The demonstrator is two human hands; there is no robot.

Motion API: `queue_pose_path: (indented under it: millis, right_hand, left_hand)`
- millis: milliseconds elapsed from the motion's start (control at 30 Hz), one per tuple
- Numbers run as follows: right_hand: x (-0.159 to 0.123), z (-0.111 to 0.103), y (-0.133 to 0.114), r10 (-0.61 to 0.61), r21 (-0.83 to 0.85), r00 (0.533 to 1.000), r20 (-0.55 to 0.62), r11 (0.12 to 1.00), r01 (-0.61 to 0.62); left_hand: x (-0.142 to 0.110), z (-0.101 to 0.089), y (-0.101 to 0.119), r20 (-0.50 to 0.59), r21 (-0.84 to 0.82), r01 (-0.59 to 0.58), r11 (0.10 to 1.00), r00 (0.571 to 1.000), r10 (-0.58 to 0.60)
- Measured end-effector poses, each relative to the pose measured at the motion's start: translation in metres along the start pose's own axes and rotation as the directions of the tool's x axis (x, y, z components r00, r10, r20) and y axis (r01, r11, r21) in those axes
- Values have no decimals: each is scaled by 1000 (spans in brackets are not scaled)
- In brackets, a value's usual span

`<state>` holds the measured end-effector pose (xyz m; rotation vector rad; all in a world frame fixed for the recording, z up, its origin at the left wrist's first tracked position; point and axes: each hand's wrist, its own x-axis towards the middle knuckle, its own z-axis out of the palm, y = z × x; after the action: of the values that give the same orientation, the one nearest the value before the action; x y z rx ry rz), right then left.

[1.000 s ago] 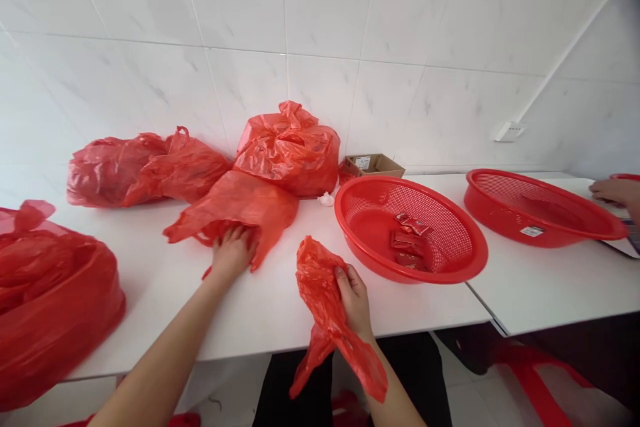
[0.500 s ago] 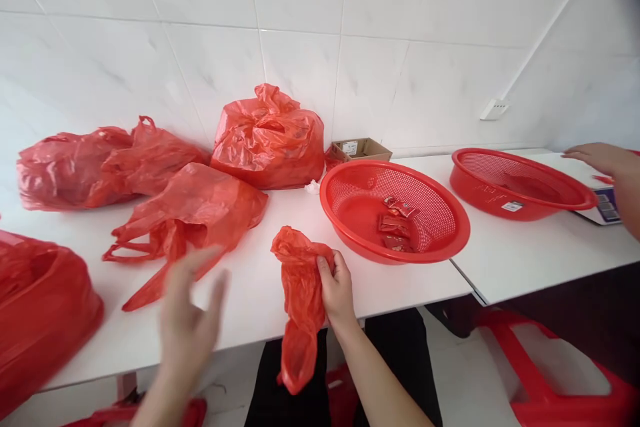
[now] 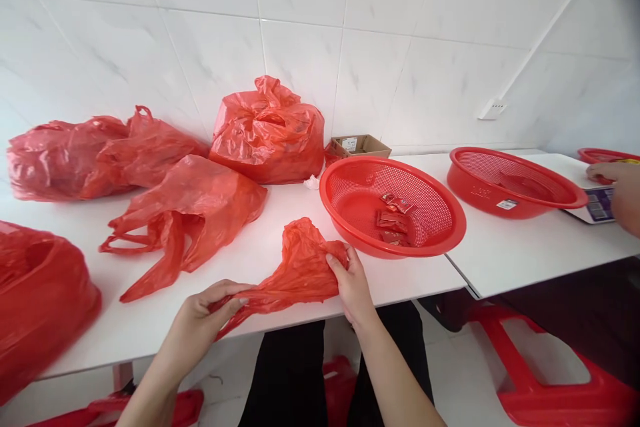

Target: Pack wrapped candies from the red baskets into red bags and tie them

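Observation:
A crumpled red plastic bag (image 3: 300, 270) is stretched between my two hands at the table's front edge. My left hand (image 3: 210, 317) pinches its gathered, narrow end. Its wider end is gripped by my right hand (image 3: 353, 277), thumb on top. Beyond my left hand, an open red carrier bag (image 3: 200, 207) lies on its side with its handles towards me; I cannot tell what is in it. To the right of my right hand stands a red perforated basket (image 3: 340, 220) with several small red packets (image 3: 393, 223) inside.
Filled red bags stand by the wall (image 3: 270, 133), back left (image 3: 60, 157) and front left (image 3: 45, 307). A small cardboard box (image 3: 367, 145) is behind the basket. To the right are a second red basket (image 3: 475, 190), a scale (image 3: 600, 205) and another person's hand (image 3: 627, 183).
My left hand has come out of the carrier bag, moved back towards me and taken hold of the crumpled bag's loose end. My right hand keeps its grip.

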<state>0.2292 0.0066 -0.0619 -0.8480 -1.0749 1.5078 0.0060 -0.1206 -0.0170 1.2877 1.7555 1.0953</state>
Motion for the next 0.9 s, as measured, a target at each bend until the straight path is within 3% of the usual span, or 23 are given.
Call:
queue_pose_path:
  millis: [133,167,233,300,367,467,533,600,667,733,800,900]
  right_hand:
    - [4,-9,-5,12,-26,999,38,1000,-11]
    - [5,-12,-7,32,-48,998,61,998,-29]
    - [7,-20,-11,102,-135,988,118,987,-85]
    - [8,-27,-15,167,-294,972,168,949,-112]
    - [4,-28,-22,152,-495,974,169,867,-49]
    - [-16,-15,-40,-123,-702,980,155,685,197]
    - [-37,5,-53,-331,-710,916,226,587,388]
    - [-58,27,-60,-429,-648,835,345,535,542]
    - [-68,46,-58,-413,-611,789,454,501,614]
    - [-66,53,-48,-346,-626,788,510,478,616]
    - [-53,47,-37,-267,-646,821,505,515,564]
    - [-30,21,-30,-189,-634,894,407,646,425]
  left_hand:
    - [-15,-16,-17,84,-132,159,978,985,-149]
    - [-18,-21,-22,33,-208,174,963,985,-170]
    - [-21,-32,-28,-173,-409,149,900,956,-237]
    - [-21,-40,-26,-361,-596,72,800,866,-347]
    - [-19,-38,-17,-422,-690,3,723,811,-406]
    - [-14,-16,-2,-370,-682,-21,731,872,-320]
    - [-12,3,7,-337,-627,-29,778,911,-238]
    - [-12,19,15,-321,-563,-40,826,931,-174]
    - [-13,27,24,-293,-525,-50,849,948,-126]
    - [-16,28,33,-242,-533,-45,845,965,-101]
    - [-19,23,40,-191,-585,-16,811,974,-119]
    - [-21,11,43,-130,-694,72,716,966,-223]
